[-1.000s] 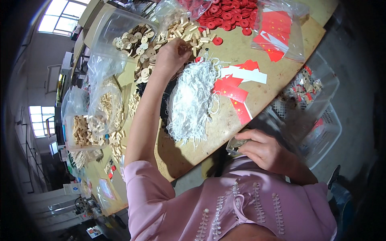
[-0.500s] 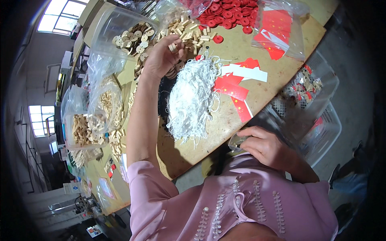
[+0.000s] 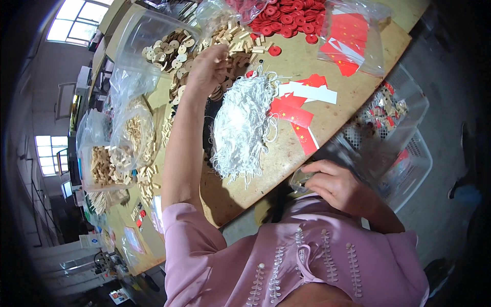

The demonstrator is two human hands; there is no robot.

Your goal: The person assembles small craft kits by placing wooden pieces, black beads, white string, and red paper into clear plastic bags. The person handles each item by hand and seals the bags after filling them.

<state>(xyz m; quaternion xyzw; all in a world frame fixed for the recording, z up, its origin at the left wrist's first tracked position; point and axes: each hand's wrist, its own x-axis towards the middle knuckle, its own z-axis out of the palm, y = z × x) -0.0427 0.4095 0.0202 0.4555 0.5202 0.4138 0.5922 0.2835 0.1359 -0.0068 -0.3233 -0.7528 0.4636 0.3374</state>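
Note:
My left hand [image 3: 208, 69] is over the far part of the table, its fingers curled together above loose wooden discs [image 3: 180, 73] and small wooden blocks [image 3: 238, 40]. What those fingers hold, if anything, is hidden. Close to my body at the table's near edge, my right hand [image 3: 335, 185] has its fingers bent around a small clear plastic bag [image 3: 296, 181]; the bag's contents are hard to make out. Between the hands lies a heap of white string loops [image 3: 240, 130]. Beside it are several red paper flags with yellow stars [image 3: 296, 113] and white strips.
Red discs [image 3: 291, 18] are piled at the far side, near a clear bag of red flags [image 3: 348, 38]. At left stand a clear tub of discs [image 3: 135, 43] and a tub of wooden pegs [image 3: 105, 166]. Plastic baskets [image 3: 417, 158] are below the table's right edge.
My left hand has turned slightly and its fingers have dipped toward the wooden pieces; a light wooden piece seen at its fingers earlier is no longer visible. My right hand stays nearly still.

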